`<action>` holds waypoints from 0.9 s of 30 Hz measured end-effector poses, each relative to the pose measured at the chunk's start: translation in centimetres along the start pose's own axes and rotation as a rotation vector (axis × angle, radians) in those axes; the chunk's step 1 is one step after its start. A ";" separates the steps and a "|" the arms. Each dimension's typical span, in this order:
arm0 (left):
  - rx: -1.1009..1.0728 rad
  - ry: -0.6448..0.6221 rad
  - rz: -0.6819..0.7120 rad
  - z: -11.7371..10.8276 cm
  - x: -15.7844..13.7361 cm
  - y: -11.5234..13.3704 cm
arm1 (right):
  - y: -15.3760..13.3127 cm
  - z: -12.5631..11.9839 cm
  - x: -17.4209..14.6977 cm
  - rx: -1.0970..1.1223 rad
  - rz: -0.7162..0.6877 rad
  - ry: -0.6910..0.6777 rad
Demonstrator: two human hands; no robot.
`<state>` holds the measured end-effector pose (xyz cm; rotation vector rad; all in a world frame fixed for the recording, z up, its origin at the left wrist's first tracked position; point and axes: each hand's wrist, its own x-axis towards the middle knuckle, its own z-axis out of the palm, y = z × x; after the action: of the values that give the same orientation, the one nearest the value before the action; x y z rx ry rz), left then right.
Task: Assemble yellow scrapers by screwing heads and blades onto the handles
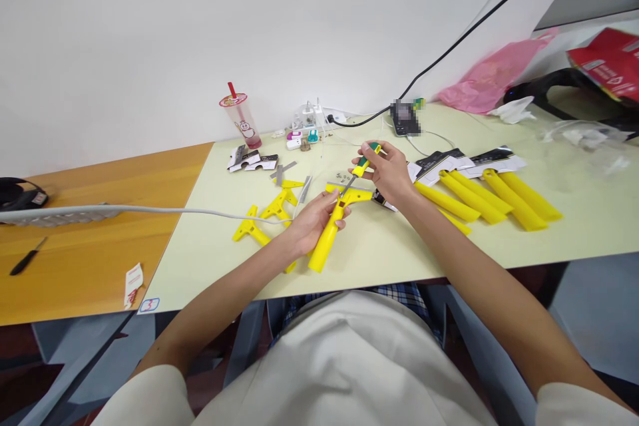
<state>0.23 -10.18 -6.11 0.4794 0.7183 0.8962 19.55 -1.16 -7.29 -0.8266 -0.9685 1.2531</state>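
Note:
My left hand (315,223) is closed around a yellow scraper (327,239), its T-shaped head pointing away from me and its handle toward me. In my right hand (388,170) is a screwdriver with a green and yellow handle (368,156), its shaft slanting down to the scraper's head. The tip's exact contact is too small to make out. Several small metal screws (343,178) lie just beyond the scraper. Left of my left hand rest yellow scraper parts (252,226) and grey blades (304,190). Several yellow handles (479,196) lie by my right forearm.
Black-and-white packets (446,161) lie behind the handles, more packets (252,160) at the left. A plastic cup (239,121) with a red straw stands near the wall. Beyond are a power strip (309,118) and a phone (405,118). A grey cable (164,210) crosses at left.

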 end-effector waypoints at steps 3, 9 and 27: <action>-0.008 0.012 -0.025 -0.2 0.1 0.0 | -0.1 0.0 0.0 0.012 -0.002 -0.003; -0.027 0.013 -0.048 -0.4 0.2 0.0 | -0.4 0.0 -0.1 -0.003 -0.024 -0.021; 0.008 -0.013 -0.049 0.0 -0.1 0.0 | -0.4 0.3 -0.3 0.002 -0.027 -0.034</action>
<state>0.22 -10.27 -6.09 0.4724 0.7191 0.8437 19.45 -1.56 -6.82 -0.7901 -1.0021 1.2484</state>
